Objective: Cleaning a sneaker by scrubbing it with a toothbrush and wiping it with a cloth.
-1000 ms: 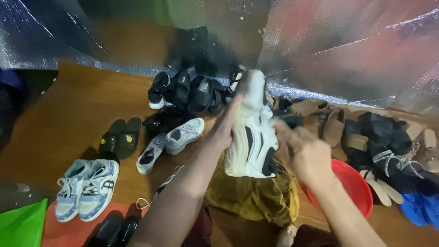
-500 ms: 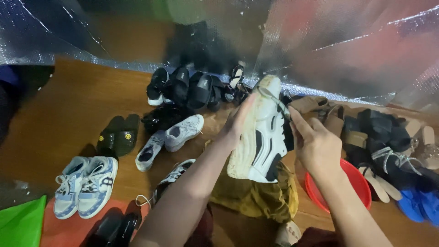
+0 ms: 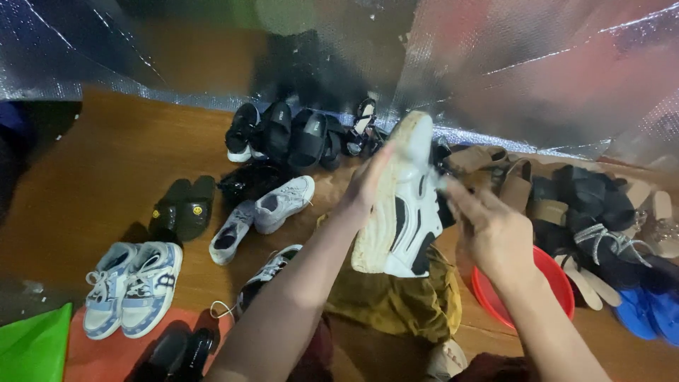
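My left hand (image 3: pixel 368 185) grips a white and black sneaker (image 3: pixel 403 201) by its sole side and holds it up, toe pointing away from me. My right hand (image 3: pixel 488 230) is against the sneaker's right side, fingers spread on its upper. The shoe hangs above an olive-yellow cloth (image 3: pixel 399 304) on my lap. A red basin (image 3: pixel 548 283) sits just right of my right wrist.
Shoes lie on the wooden floor: a light blue sneaker pair (image 3: pixel 131 283), dark green slippers (image 3: pixel 180 206), grey-white sneakers (image 3: pixel 262 212), black sandals (image 3: pixel 297 134), and a heap of dark and tan sandals (image 3: pixel 601 212) at right. Shiny foil sheeting (image 3: pixel 537 78) hangs behind. A green object (image 3: pixel 32 350) is at bottom left.
The sneaker has been tilted and turned, its sole edge now towards the left. My right hand slid from below the shoe up along its right side.
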